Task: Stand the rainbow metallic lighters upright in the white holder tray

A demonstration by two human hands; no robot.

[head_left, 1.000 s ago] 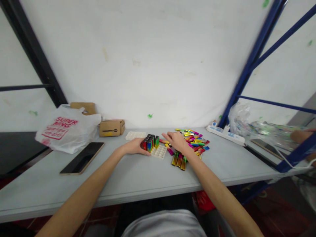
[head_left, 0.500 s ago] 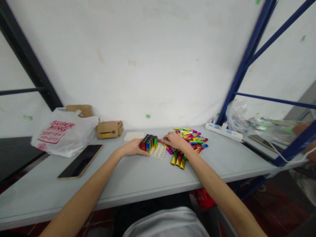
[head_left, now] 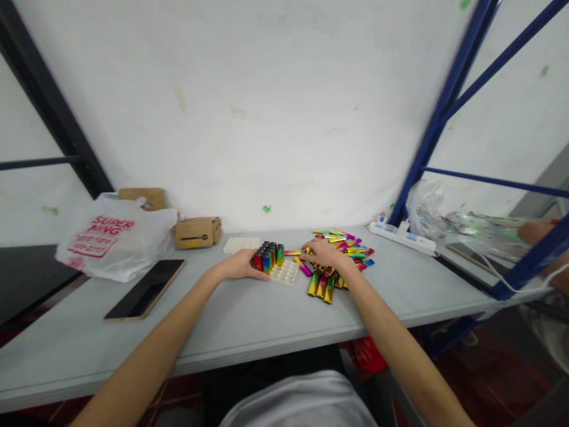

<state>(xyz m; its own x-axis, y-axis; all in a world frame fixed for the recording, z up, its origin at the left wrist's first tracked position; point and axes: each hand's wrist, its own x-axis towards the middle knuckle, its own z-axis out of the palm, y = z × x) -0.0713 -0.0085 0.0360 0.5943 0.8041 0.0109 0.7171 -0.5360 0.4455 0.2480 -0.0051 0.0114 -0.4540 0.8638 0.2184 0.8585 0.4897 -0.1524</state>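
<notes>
Two bare hands are held over a pale grey tabletop (head_left: 249, 323). The left end of a tight upright cluster of shiny, multicoloured, black-topped lighter-like pieces (head_left: 269, 256) is grasped by the left hand (head_left: 242, 265), with the thumb laid along the near side. The cluster is stood in the left part of a cream tray with round pockets (head_left: 285, 273), whose right part is left bare. The near part of a loose heap of similar metallic pieces (head_left: 358, 255) is covered by the right hand (head_left: 322, 252), its fingers bent downward; whether any piece is gripped cannot be told. One red-and-gold piece (head_left: 292, 253) is laid flat between the right fingertips and the cluster. Three gold-ended pieces (head_left: 320, 287) are lined up side by side at the heap's near edge. Behind the left hand, a second cream pocketed tray (head_left: 240, 244) is placed near a brown cardboard box (head_left: 198, 233).
</notes>
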